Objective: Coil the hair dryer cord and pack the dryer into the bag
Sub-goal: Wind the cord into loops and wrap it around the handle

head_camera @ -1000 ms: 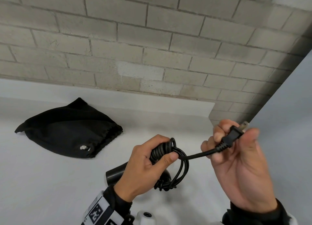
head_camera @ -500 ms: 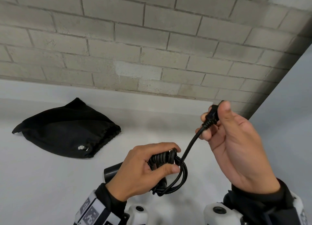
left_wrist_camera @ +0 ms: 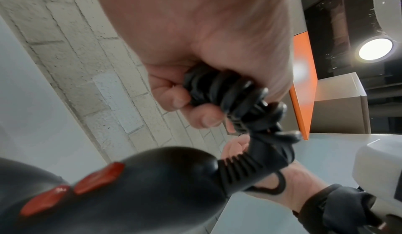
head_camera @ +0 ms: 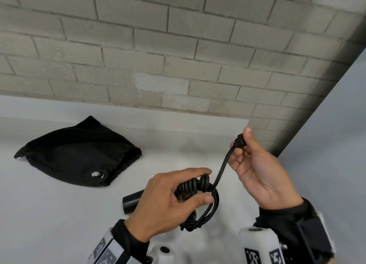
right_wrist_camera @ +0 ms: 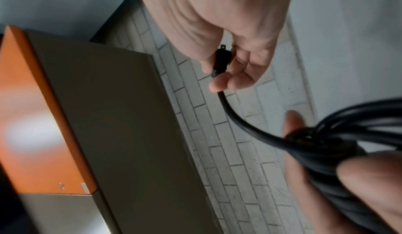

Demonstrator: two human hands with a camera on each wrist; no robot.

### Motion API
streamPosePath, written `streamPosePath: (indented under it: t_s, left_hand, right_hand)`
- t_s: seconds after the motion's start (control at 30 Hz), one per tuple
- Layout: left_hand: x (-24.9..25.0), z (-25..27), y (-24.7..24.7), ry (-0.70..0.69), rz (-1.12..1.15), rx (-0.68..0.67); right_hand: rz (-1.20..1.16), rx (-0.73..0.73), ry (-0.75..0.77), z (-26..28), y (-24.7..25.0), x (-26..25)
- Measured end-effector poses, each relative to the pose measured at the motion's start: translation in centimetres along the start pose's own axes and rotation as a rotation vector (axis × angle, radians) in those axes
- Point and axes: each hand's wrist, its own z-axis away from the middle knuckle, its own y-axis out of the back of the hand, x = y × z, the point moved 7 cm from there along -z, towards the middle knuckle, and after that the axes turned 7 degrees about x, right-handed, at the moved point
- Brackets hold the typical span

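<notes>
Our left hand [head_camera: 168,202] curls its fingers around the coiled cord [head_camera: 195,186] and the hair dryer [head_camera: 131,201], held above the white worktop [head_camera: 49,214]. Our right hand [head_camera: 255,168] pinches the plug [head_camera: 240,141] between thumb and fingers, raised beside the coil. The black bag [head_camera: 77,154] lies near the worktop's back-left edge.

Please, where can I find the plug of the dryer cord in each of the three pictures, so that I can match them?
Head: the plug is right of centre, pinched in the right hand, above the coiled cord.
Left wrist: the plug itself cannot be made out; the left hand and the coil fill the centre.
Right wrist: the plug is at upper centre, prongs up.
Shared landmark: the grey brick wall.
</notes>
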Motion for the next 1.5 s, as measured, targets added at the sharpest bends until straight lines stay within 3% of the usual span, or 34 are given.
streamPosePath:
  t_s: [0.2, 0.37, 0.57, 0.83, 0.93, 1.07, 1.13, 1.23, 1.4, 1.5]
  left_hand:
    - [0.1, 0.1, -0.6, -0.026, -0.036, -0.033]
    - [0.3, 0.1, -0.3, -0.086, -0.089, 0.018]
    - [0.0, 0.6, 0.0, -0.076, 0.046, 0.067]
    - [-0.6, 0.6, 0.3, -0.045, 0.098, 0.102]
    - [-0.5, 0.6, 0.1, -0.042, 0.1, 0.068]
    - [-0.5, 0.7, -0.1, -0.036, 0.102, 0.067]
    - [-0.7, 0.7, 0.0, -0.016, 0.127, 0.088]
    - [-1.2, 0.7, 0.2, 0.009, 0.158, 0.14]
    - [-0.9, 0.4, 0.3, -0.008, 0.148, 0.175]
    - [-1.0, 0.4, 0.4, -0.005, 0.155, 0.187]
  right_hand:
    - [-0.02, 0.009, -0.034, -0.4, 0.4, 1.3]
    - [-0.037, 0.03, -0.039, -0.7, 0.9, 1.4]
    - [0.254, 0.07, 0.189, -0.8, 3.0, 1.9]
    - [0.409, -0.123, 0.229, -0.2, 3.1, 3.9]
    - [0.542, -0.22, 0.372, 0.2, 2.1, 2.9]
    - [1.21, -0.362, 0.828, 1.4, 0.5, 1.4]
    - [1.381, -0.344, 0.899, 1.2, 0.9, 1.3]
    - [1.279, -0.275, 0.75, 1.1, 2.1, 2.1]
    - [0.684, -0.375, 0.184, 3.0, 2.0, 6.5]
    - [0.511, -0.402, -0.023, 4.0, 1.8, 8.2]
